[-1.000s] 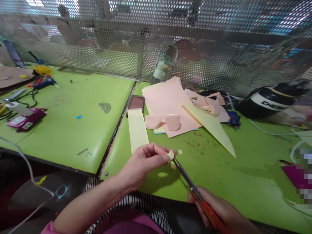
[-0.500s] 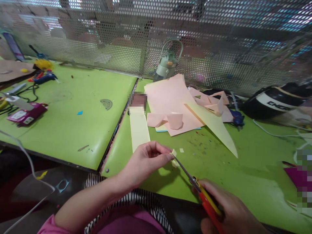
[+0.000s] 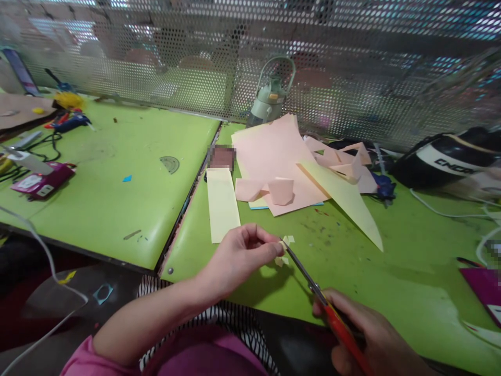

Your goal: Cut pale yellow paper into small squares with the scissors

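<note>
Between thumb and fingers, my left hand (image 3: 245, 250) pinches a tiny piece of pale yellow paper (image 3: 284, 244), mostly hidden by the fingertips. My right hand (image 3: 362, 329) grips scissors (image 3: 313, 284) with red and yellow handles, their blade tips at that paper. The blades look closed or nearly so. Small cut yellow scraps (image 3: 282, 260) lie on the green table (image 3: 332, 282) just below the fingertips. A pale yellow paper strip (image 3: 224, 206) lies flat behind my left hand.
Pink paper sheets (image 3: 270, 146) and a curved yellow piece (image 3: 348, 203) lie beyond my hands. A green bottle (image 3: 268, 99) stands by the mesh screen (image 3: 156, 68). Leftward are a protractor (image 3: 169, 164), a purple power strip (image 3: 43, 180) and a glue gun (image 3: 72, 122). A black bag (image 3: 450, 156) sits right.
The scissors have closed from slightly open, their handles drawing together. Both hands have shifted slightly to the right in view, and the view itself has moved a little.
</note>
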Available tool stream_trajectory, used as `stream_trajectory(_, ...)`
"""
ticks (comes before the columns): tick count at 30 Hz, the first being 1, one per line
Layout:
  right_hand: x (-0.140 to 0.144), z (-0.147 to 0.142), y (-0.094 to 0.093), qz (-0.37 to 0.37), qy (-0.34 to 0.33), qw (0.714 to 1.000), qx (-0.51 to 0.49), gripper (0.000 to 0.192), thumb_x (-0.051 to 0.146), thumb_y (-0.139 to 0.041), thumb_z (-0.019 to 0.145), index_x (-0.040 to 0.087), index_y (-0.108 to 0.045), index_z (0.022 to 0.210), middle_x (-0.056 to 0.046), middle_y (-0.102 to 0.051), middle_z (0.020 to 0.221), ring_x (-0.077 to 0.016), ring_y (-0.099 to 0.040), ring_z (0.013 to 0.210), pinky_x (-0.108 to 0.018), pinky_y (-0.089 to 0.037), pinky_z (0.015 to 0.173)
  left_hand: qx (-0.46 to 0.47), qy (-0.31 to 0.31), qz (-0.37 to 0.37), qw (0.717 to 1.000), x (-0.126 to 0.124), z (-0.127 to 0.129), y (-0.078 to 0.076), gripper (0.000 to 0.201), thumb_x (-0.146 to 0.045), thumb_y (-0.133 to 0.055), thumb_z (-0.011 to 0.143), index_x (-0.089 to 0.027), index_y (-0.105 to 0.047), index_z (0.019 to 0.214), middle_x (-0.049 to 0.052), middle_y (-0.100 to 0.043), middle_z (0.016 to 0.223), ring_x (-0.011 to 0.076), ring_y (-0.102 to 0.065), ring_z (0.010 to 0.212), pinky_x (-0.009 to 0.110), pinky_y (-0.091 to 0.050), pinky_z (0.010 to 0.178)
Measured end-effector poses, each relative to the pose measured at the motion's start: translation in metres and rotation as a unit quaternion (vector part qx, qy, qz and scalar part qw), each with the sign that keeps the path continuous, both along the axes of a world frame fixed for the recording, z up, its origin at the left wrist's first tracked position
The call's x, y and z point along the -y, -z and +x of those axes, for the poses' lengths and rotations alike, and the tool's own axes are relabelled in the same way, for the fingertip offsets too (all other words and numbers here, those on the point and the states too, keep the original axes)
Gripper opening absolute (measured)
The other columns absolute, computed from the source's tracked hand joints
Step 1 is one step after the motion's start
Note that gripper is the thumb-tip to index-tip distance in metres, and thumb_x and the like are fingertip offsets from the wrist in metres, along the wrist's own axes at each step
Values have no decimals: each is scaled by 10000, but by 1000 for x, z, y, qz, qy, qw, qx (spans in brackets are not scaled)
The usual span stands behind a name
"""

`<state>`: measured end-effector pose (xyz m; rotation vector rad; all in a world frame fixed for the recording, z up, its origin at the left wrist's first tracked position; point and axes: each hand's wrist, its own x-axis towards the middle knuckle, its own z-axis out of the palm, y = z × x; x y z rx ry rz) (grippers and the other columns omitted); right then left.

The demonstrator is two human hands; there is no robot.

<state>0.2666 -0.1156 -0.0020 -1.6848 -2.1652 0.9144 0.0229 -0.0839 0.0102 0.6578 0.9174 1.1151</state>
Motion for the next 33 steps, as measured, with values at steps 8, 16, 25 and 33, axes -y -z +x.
stream_trajectory(8,3,7,5,1,-20,1000,-6,319,197,-584,622,291,-660,917,3,-692,688,-199,-643,570,-261,-498,493,17,-18,6,1000,0,12,5,176,-236,-754,758,-146,-605,737,36,-697,718,98,-607,634,257,-455,658)
stream_trajectory(16,-5,15,4,36,-57,997,48,408,155,-610,587,283,-645,973,13,-758,785,-208,-694,614,-248,-527,512,7,-26,-11,1000,-5,19,2,153,-185,-715,802,-143,-585,733,19,-673,671,100,-622,630,247,-448,644)
stream_trajectory(25,-11,0,-8,18,6,998,54,383,229,-696,525,269,-689,905,7,-763,705,-241,-698,572,-292,-546,509,-6,-18,-1,1000,-6,19,8,126,-170,-695,820,-151,-586,758,21,-688,714,110,-627,663,268,-458,688)
stream_trajectory(33,-3,10,2,-19,-9,1000,20,147,201,-564,572,276,-581,698,20,-642,555,-221,-666,583,-255,-459,460,2,-2,0,1000,-6,20,4,134,-144,-691,812,-150,-573,750,17,-685,719,97,-610,657,254,-438,674)
